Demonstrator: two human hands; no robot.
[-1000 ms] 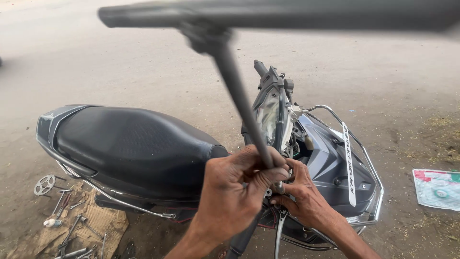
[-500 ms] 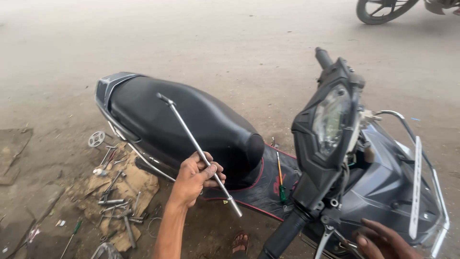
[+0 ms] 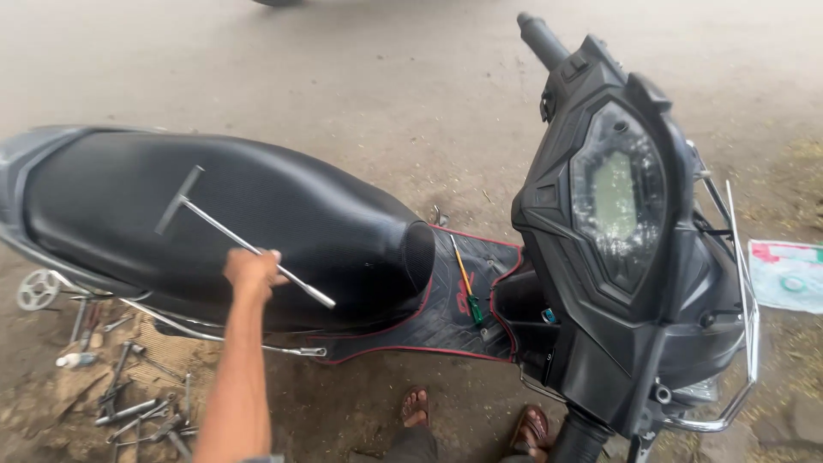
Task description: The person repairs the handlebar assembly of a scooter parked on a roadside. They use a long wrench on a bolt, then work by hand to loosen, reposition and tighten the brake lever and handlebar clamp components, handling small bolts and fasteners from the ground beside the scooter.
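Over the scooter seat [image 3: 257,223], left hand [image 3: 253,270] fingers are gripping the T-handle wrench [image 3: 236,240], its shaft lying diagonally; right hand is out of view.

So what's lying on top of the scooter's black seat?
A metal T-handle wrench lies across the seat, with the left hand closed around its shaft. The part of the shaft inside the hand is covered, so it can't be seen.

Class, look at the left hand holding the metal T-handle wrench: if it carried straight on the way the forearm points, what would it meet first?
Most likely the black padded scooter seat: the left hand, gripping the long silver T-handle wrench, already hovers over or against it, though depth is unclear.
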